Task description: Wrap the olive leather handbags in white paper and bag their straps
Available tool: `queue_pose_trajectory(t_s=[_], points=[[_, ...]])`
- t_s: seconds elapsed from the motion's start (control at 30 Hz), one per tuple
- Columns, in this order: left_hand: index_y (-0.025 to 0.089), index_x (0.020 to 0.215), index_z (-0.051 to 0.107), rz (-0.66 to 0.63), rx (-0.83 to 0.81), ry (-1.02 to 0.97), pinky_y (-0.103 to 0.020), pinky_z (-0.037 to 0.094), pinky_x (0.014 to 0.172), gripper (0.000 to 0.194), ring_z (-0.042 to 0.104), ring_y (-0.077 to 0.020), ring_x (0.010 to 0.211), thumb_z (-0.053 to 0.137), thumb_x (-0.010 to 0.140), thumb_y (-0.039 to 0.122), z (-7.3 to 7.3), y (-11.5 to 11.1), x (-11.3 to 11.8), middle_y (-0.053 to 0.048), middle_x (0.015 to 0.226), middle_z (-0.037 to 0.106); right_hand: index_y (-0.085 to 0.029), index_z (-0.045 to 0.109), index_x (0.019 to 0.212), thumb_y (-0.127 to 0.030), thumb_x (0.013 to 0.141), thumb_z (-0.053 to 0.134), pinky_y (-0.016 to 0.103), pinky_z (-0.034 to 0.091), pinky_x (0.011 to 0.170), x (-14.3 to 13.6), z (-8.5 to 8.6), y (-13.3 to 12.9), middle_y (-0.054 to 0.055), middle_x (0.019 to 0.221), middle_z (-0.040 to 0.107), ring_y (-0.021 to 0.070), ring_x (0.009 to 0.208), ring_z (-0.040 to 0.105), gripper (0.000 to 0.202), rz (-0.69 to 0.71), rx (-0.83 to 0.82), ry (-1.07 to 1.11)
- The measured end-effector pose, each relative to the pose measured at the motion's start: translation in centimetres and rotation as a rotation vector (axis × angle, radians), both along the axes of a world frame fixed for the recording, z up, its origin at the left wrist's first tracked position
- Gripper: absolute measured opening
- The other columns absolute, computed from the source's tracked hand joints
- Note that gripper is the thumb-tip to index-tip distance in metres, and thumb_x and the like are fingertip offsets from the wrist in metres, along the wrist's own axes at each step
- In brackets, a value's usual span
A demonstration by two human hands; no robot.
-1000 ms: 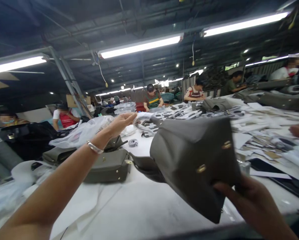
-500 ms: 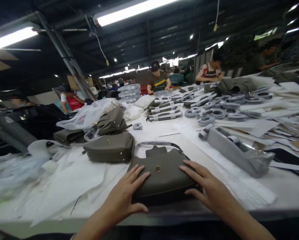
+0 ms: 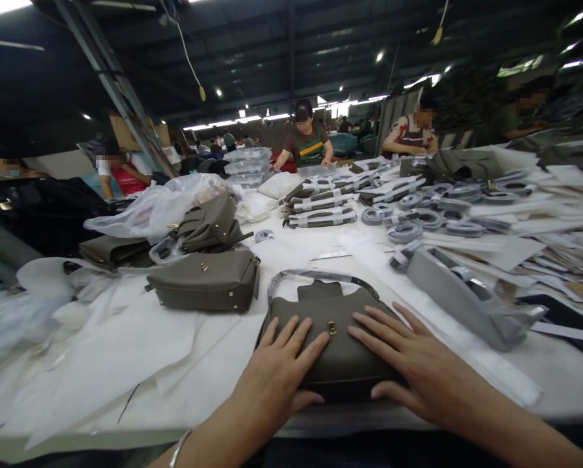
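Note:
An olive-grey handbag [image 3: 342, 361] lies on its back at the table's front edge, with a gold clasp [image 3: 331, 327] in the middle of its front. Its strap [image 3: 291, 275], partly wrapped in clear film, loops out behind it beside a dark flap [image 3: 319, 290]. My left hand [image 3: 284, 364] rests flat on the bag's left part, fingers spread. On the right part lies my right hand [image 3: 398, 354], its fingers also spread and its thumb at the bag's near edge. Neither hand grips anything.
A second olive bag [image 3: 206, 281] stands to the left, with more bags [image 3: 208, 224] and plastic wrapping [image 3: 159, 205] behind. Wrapped straps [image 3: 320, 218] and grey coils [image 3: 427, 220] lie further back. At right sits a grey bag [image 3: 466, 299]. A co-worker [image 3: 305, 140] stands across the table.
Both hands have moved further onto the handbag, and the left hand's fingers now lie closer to the clasp. The view has shifted, so the bag appears further right.

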State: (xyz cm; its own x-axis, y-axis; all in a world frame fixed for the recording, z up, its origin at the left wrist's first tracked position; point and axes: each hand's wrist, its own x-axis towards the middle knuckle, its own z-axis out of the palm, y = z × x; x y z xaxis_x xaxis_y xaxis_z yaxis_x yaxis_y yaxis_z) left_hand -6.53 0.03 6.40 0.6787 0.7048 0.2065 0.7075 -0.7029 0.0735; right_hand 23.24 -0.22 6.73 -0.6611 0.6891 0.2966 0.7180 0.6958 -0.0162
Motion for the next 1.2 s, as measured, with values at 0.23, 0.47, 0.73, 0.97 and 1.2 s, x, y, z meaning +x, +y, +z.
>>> queue_pose_trajectory(t_s=[0.23,0.47,0.73,0.97,1.2], points=[[0.036,0.151,0.034,-0.114,0.044,0.125,-0.059,0.046,0.105,0.067,0.045,-0.0369,0.137,0.057,0.092,0.015,-4.2,0.0,-0.7,-0.01,0.153,0.043,-0.034,0.033,0.153,-0.002,0.078,0.054,0.048,0.04,0.11,-0.9,-4.6,0.8,-0.001,0.156,0.04,0.0291,0.14,0.043,0.085,0.046,-0.004,-0.099],[0.043,0.154,0.018,-0.058,-0.149,0.116,-0.068,0.035,0.108,0.1,0.027,-0.0422,0.145,0.08,0.076,0.048,-4.4,-1.7,0.2,-0.013,0.164,0.018,-0.028,0.028,0.156,-0.059,0.087,0.06,0.051,0.027,0.114,-0.5,-6.4,-1.5,0.005,0.163,0.027,0.034,0.145,0.031,0.082,0.02,-0.042,-0.077],[0.038,0.155,0.019,-0.02,0.031,0.155,-0.068,0.043,0.1,0.113,0.038,-0.0457,0.139,0.082,0.065,0.061,-5.2,-1.9,1.4,-0.023,0.154,0.038,-0.021,0.068,0.105,-0.029,0.097,0.055,0.038,0.048,0.081,-4.5,-1.9,3.7,0.006,0.102,0.072,0.0238,0.093,0.064,0.018,0.002,-0.271,-0.027],[0.035,0.155,0.024,-0.075,0.384,0.08,-0.057,0.051,0.094,0.082,0.053,-0.0395,0.129,0.037,0.086,0.077,-7.4,-1.0,0.5,-0.019,0.141,0.055,-0.019,0.068,0.078,-0.023,0.093,0.055,0.032,0.043,0.063,-8.5,-2.1,5.8,0.006,0.077,0.071,0.023,0.074,0.065,0.02,0.108,-0.202,-0.172],[0.041,0.148,0.038,0.001,0.622,-0.001,-0.047,0.045,0.103,0.055,0.06,-0.0297,0.122,0.054,0.096,0.046,-7.9,-0.5,0.8,-0.007,0.131,0.065,-0.016,0.071,0.058,-0.037,0.095,0.047,0.027,0.042,0.054,-9.3,-0.3,6.8,0.01,0.057,0.07,0.0188,0.054,0.064,0.048,-0.179,-0.703,-0.166]])
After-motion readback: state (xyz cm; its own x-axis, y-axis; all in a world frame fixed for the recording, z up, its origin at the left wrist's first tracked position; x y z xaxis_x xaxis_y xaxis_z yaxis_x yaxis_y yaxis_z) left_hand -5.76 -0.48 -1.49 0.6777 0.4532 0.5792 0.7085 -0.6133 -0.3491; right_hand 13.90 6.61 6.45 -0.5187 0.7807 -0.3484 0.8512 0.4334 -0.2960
